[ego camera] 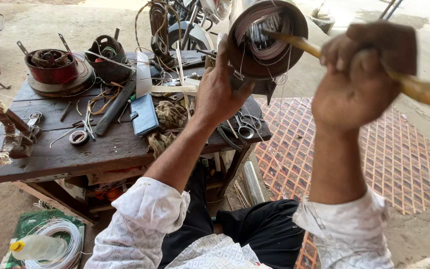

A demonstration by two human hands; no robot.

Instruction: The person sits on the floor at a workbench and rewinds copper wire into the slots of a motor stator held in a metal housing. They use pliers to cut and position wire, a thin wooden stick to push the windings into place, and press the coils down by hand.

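While the dark wooden surface (pixel 75 149) spreads wide at the left, strewn with parts, the work itself is held up in the air above its right end. Beyond the surface's edge lies a red patterned mat (pixel 389 149) on the ground.

A round motor stator (pixel 267 42) — a brown cylindrical shell with coils of copper-coloured winding showing in its open mouth — is raised close to the camera, its open end facing the person. The left hand (pixel 220 94) grips it from below and the left side, fingers wrapped round the shell, thumb running up along the rim. The right hand (pixel 362 79) is closed in a fist round a wooden stick (pixel 424 89). That stick's long axis runs from the lower right, past the fist, up and leftward into the stator's mouth, where its tip meets the winding. So the stator lies up and to the left of the right hand, along the line of the stick, and the left hand is the nearer one, touching it.

On the surface below rest a blue wallet-like case (pixel 144 114), a pair of scissors (pixel 247 127) and a small roll of tape (pixel 78 137).
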